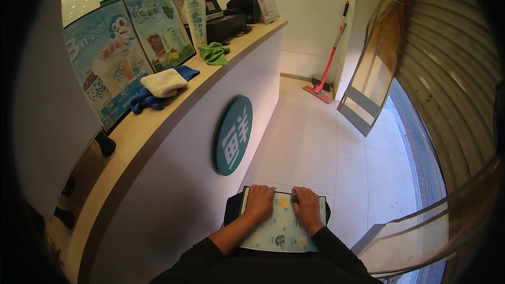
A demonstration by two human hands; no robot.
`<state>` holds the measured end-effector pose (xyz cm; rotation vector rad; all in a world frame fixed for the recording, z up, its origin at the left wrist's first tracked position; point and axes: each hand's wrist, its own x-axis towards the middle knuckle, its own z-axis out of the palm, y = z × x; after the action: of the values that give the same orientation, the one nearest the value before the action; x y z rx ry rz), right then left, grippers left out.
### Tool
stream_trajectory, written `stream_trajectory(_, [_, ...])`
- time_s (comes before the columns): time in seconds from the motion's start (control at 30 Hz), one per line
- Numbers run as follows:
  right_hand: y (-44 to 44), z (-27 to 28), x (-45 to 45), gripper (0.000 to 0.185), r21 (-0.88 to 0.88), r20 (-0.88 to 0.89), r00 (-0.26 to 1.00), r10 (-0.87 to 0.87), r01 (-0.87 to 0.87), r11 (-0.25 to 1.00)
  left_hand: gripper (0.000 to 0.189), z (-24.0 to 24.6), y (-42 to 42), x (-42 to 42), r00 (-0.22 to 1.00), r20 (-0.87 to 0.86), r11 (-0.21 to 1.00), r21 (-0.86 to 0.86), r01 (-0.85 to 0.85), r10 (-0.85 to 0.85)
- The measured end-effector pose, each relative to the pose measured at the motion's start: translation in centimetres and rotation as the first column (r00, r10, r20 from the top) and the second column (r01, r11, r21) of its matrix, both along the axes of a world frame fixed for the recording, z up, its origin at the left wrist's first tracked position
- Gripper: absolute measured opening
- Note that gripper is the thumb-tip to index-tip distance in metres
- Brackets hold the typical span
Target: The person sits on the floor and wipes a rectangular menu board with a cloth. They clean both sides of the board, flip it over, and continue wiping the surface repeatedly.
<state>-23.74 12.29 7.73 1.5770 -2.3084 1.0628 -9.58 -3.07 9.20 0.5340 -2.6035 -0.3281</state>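
Observation:
A framed menu board (282, 221), printed with small food pictures and writing, lies before me over my lap. My left hand (260, 203) grips its far edge near the left corner, fingers curled over the rim. On the right half, my right hand (307, 207) rests on the board with a small dark grey object (294, 196) between thumb and fingers. What that object is cannot be made out. Dark fabric shows past the board's sides, and both my forearms are in black sleeves.
A wood-topped counter (240, 53) runs along my left. On it are a folded cream towel (164, 83) over blue cloth, a green cloth (214, 53), stacked cups (195, 15) and posters (108, 59). A red mop (329, 61) leans at the far wall. Clear strip curtains (367, 90) hang at right.

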Motion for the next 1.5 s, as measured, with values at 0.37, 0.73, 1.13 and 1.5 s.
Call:
stream_trajectory(0.37, [7.2,3.1,6.3,0.056,0.072,0.058,0.862,0.503,-0.506,0.860,0.029,-0.2,0.3,0.5,1.000,-0.018,1.000,0.006,0.003,-0.003])
stream_trajectory(0.73, [2.1,4.2,-0.4,0.058,-0.187,0.102,0.980,0.169,-0.148,0.971,0.038,-0.1,0.3,0.1,1.000,0.006,0.999,0.043,0.000,0.000])
stream_trajectory(1.13, [2.0,1.6,3.9,0.055,-0.099,0.056,0.963,0.263,-0.256,0.961,0.031,-0.5,-0.1,0.3,1.000,0.006,1.000,0.020,0.016,-0.016])
stream_trajectory(1.5, [12.0,2.1,5.8,0.036,0.013,0.444,0.673,0.591,-0.665,0.747,0.032,0.0,0.7,0.1,1.000,0.017,1.000,0.027,0.007,-0.007])
